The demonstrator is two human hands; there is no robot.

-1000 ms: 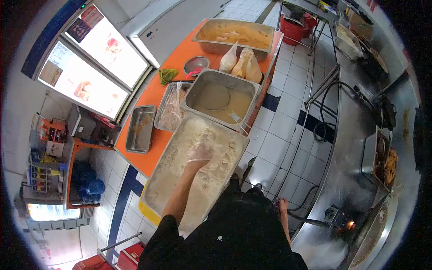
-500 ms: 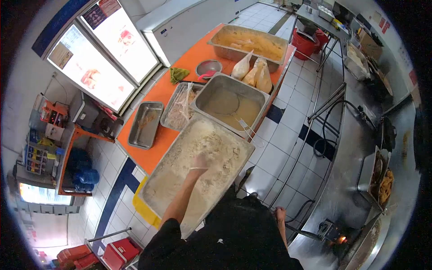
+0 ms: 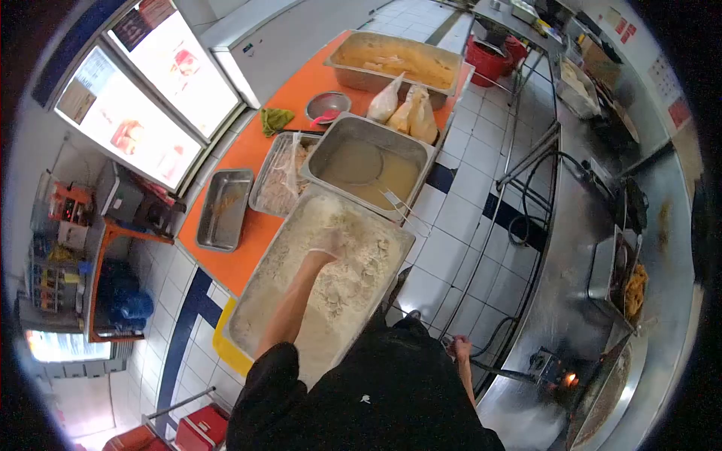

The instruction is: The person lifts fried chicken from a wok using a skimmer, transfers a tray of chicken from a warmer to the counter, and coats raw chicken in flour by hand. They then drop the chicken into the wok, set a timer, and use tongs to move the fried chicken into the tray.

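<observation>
My left hand [image 3: 328,242] is down in the pale flour [image 3: 350,274] that fills a large metal tray [image 3: 239,319]. Flour and motion blur hide its fingers, so their grip cannot be made out. Loose clumps lie around it. My right hand [image 3: 458,347] is low at my right side, away from the tray, with its fingers curled in. Whatever it may hold is too small to tell. Just beyond the flour tray, a deep metal pan [image 3: 329,180] of cloudy liquid holds a wire strainer [image 3: 391,200].
On the orange table [image 3: 218,264] are a shallow metal pan [image 3: 224,210], a tray of raw meat [image 3: 280,174], filled plastic bags [image 3: 420,120] and a long pan of orange-coloured mixture [image 3: 395,60]. A steel counter [image 3: 519,331] with a lit burner [image 3: 569,378] runs along my right.
My left hand has moved slightly within the flour, exposing more clumps beside it. The whole view has shifted a little. My right hand has drawn up with its fingers curled.
</observation>
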